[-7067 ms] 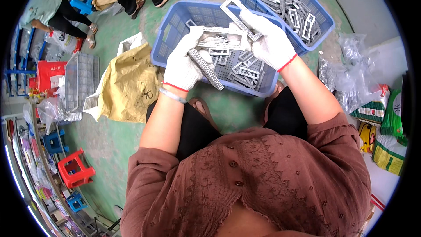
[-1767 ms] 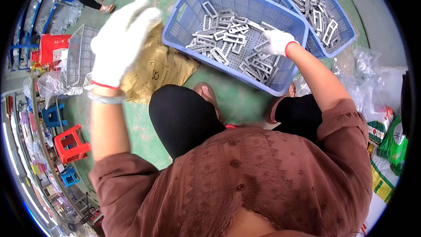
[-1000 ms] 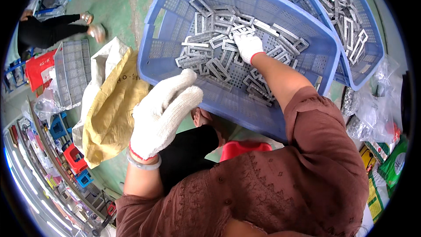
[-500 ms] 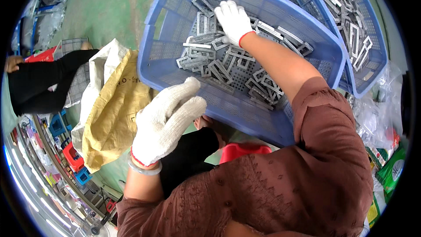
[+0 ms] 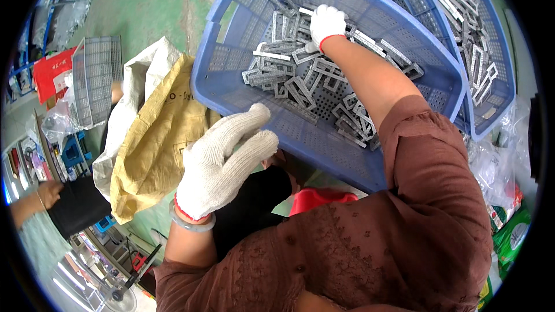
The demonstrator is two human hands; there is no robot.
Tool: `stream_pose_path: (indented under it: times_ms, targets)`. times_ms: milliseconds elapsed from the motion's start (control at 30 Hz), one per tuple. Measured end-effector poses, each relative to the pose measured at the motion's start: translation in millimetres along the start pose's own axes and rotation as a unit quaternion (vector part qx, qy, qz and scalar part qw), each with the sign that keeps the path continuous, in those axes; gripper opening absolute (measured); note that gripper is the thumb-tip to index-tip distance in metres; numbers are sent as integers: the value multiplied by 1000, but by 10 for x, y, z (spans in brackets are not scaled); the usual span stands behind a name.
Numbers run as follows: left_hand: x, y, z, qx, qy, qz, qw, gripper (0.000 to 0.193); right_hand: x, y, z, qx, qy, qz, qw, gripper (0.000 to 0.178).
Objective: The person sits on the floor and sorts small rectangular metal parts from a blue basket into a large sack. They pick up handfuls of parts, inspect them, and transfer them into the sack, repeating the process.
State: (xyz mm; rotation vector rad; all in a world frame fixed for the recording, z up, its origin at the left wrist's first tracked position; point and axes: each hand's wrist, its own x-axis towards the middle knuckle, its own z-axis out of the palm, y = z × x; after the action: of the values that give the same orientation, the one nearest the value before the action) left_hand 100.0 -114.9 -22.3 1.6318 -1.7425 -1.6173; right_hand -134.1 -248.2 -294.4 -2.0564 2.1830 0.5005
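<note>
My right hand [image 5: 327, 25], in a white glove with a red cuff, reaches into the blue plastic basket [image 5: 199, 75]. Its fingers are curled down at the far side of a loose heap of grey rectangular metal frames [image 5: 274, 65]. The pale end of one metal frame [image 5: 306, 11] sticks out beside the fingertips; the gloved fingers hide the rest of the grip. My left hand [image 5: 222, 164], gloved in white too, hovers outside the near left edge of the basket. Its fingers and thumb are parted, with nothing visible between them.
A second blue basket [image 5: 496, 117] with more frames stands at the right. Left of my basket lies a yellow and white woven sack [image 5: 153, 156]. A red stool [image 5: 324, 197] is below; another person's hand [image 5: 51, 193] and a grey crate [image 5: 95, 81] are at the left.
My right hand has gone from spread over the frames to curled, a little nearer the middle of the heap. The left hand has barely moved. At the left, the other person has shifted.
</note>
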Motion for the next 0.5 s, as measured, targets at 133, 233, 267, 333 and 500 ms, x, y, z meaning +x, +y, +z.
stream_pose_path:
  times_ms: [133,233,267,333,500]
  targets:
    - [11,6,-15,29,-8,24,999,39,38,-4,144,28,5,6,1000,105]
    - [17,-22,3,27,0,44,999,38,-144,-161,136,-7,20,11,1000,105]
    - [16,-10,14,18,-7,35,999,38,-176,-213,190,-35,45,19,998,106]
    - [27,3,-1,6,-22,18,1000,37,-63,-114,353,-17,55,-25,998,109]
    - [47,-116,-53,81,-22,59,995,36,-79,-56,198,-38,-5,-18,999,98]
